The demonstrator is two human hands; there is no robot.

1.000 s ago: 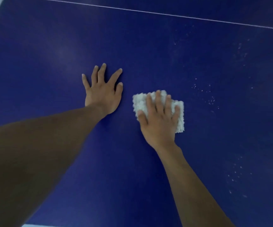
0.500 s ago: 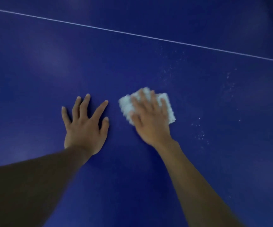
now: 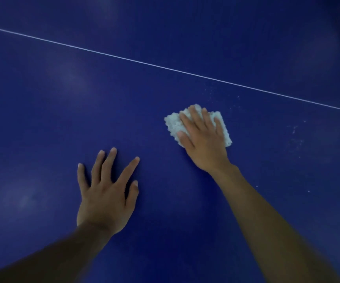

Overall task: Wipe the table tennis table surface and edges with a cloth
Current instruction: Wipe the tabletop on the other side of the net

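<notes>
— Where's the cloth?
— The white nubby cloth (image 3: 174, 125) is folded into a pad, flat on the blue desk (image 3: 62, 119) under the right hand (image 3: 203, 144). The fingers (image 3: 194, 117) are straight, pressing rather than gripping.
— And the left hand (image 3: 105, 193)?
— Splayed flat, holding nothing. Pale specks (image 3: 295, 137) lie to the cloth's right, nearer the right hand.

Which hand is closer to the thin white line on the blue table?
Right. The right hand presses the cloth a little short of the white line; the left hand lies flat on the table, farther back toward the person.
</notes>
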